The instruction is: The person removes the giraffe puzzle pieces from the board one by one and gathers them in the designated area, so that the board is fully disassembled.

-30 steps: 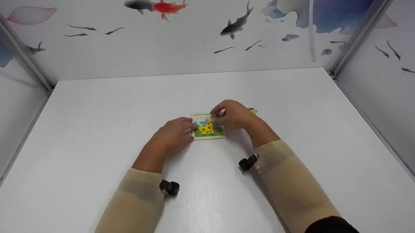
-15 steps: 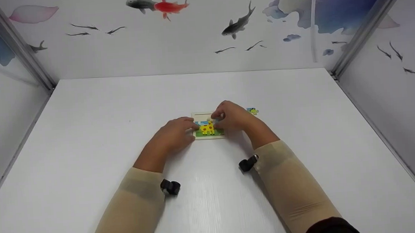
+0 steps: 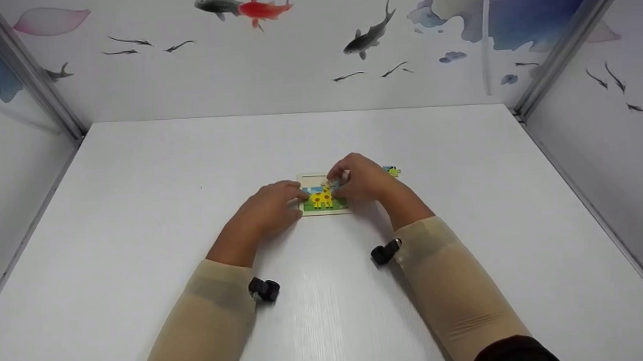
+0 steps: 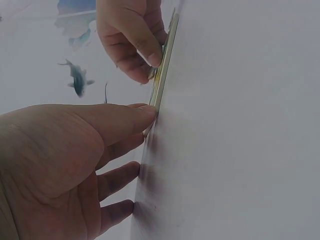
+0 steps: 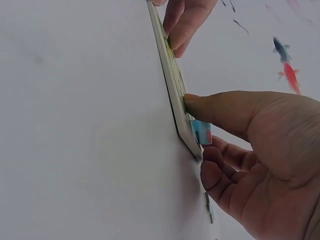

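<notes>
A small jigsaw puzzle board (image 3: 313,180) with a giraffe picture lies on the white table, its far strip bare wood. My left hand (image 3: 269,207) holds the board's left side, the thumb at its edge and a fingertip on the picture. My right hand (image 3: 364,177) is over the board's right side and pinches a blue puzzle piece (image 5: 203,132) with a red patch. In the right wrist view that piece stands tilted at the board's edge; the fingers partly hide it. A loose puzzle piece (image 3: 393,171), blue and yellow, lies right of the board, beyond the right hand.
The white table (image 3: 157,175) reaches to a back wall (image 3: 291,75) printed with fish. Side walls with metal corner posts (image 3: 566,44) stand left and right. A small black camera sits on each sleeved wrist.
Both hands stay at the board, with only slight shifts of the right hand and its fingers. The loose piece, more exposed half a second ago, is again partly covered by the right hand.
</notes>
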`<action>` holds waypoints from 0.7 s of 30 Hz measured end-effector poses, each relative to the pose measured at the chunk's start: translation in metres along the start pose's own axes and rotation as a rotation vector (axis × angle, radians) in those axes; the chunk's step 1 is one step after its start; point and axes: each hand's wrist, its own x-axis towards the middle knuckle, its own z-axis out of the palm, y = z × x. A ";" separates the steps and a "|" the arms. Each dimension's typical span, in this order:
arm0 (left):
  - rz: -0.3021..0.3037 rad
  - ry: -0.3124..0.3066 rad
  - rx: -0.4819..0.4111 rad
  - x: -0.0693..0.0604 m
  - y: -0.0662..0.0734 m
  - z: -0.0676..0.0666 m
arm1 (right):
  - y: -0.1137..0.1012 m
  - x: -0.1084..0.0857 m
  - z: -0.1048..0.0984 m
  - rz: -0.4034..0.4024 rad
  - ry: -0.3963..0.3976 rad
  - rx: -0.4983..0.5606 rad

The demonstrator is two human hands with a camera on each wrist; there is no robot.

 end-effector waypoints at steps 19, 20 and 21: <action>0.008 -0.011 0.001 -0.003 0.002 -0.003 | 0.009 -0.001 -0.013 -0.006 0.121 0.225; 0.007 -0.012 0.001 -0.003 0.002 -0.003 | 0.010 -0.002 -0.016 0.007 0.127 0.238; 0.005 -0.012 -0.001 -0.003 0.003 -0.002 | 0.011 -0.003 -0.019 0.022 0.135 0.249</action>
